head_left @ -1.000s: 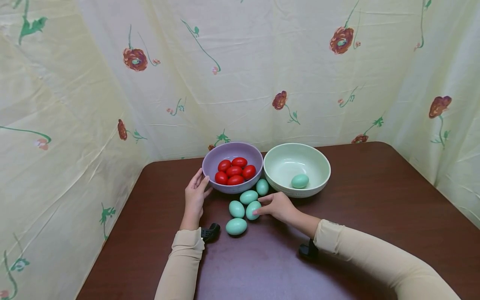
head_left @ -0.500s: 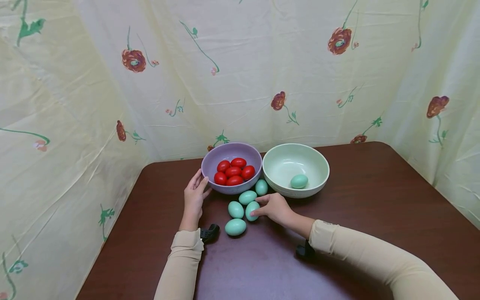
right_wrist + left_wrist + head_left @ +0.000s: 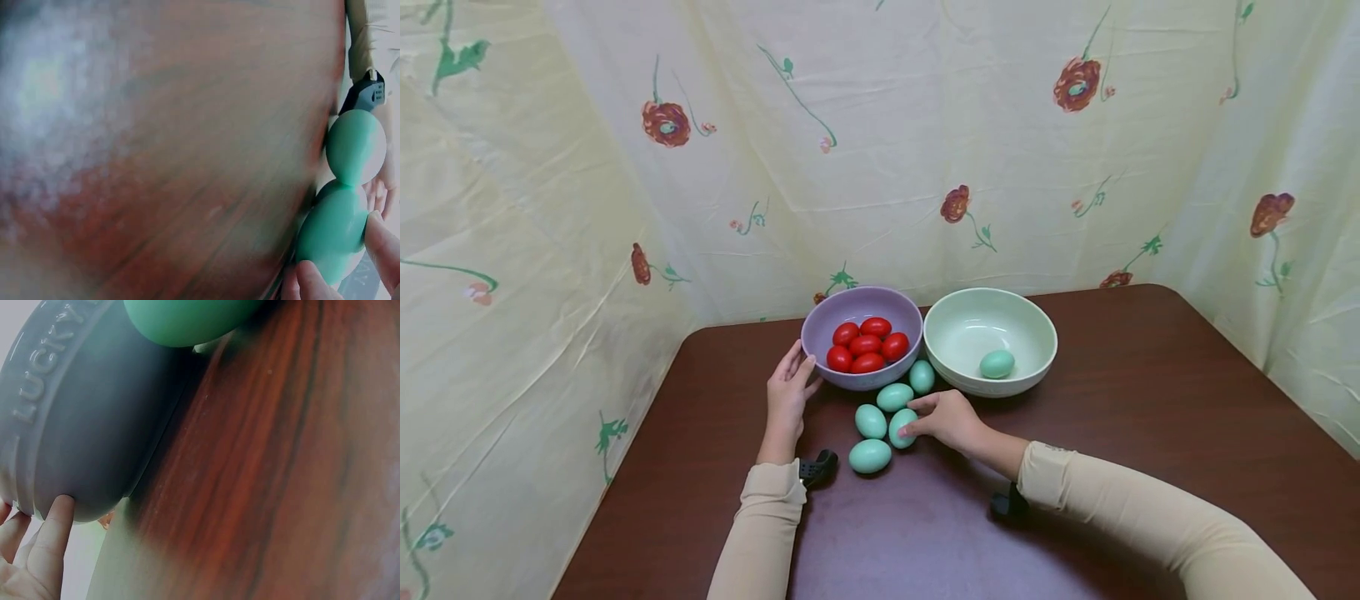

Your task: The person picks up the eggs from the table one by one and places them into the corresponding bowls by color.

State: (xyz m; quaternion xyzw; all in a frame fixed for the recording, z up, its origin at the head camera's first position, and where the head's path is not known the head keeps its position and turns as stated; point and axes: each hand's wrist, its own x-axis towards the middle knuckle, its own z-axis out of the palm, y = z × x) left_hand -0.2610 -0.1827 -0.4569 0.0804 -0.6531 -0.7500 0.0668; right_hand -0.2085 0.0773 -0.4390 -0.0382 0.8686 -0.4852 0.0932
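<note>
My left hand [image 3: 786, 404] touches the left side of a purple bowl [image 3: 865, 381], its fingers nearly straight along the outer wall. In the left wrist view the fingertips [image 3: 60, 509] meet the bowl low down. Several glossy red eggs [image 3: 867, 346] lie inside that bowl. My right hand [image 3: 951, 418] pinches a mint-green egg [image 3: 901, 430] on the table between thumb and finger, as the right wrist view also shows [image 3: 334, 231]. Other green eggs [image 3: 870, 457] lie around it. A pale green bowl [image 3: 988, 387] holds one green egg [image 3: 997, 364].
Both bowls stand side by side at the back of the dark wooden table [image 3: 1150, 400]. Flowered curtains [image 3: 865, 167] hang behind and beside it. Green eggs sit close together before the bowls, one [image 3: 922, 377] close to both. Black devices [image 3: 818, 470] are worn on the wrists.
The right hand and the egg it pinches have shifted very slightly toward the front. The left hand stays at the purple bowl, and the other eggs keep their places.
</note>
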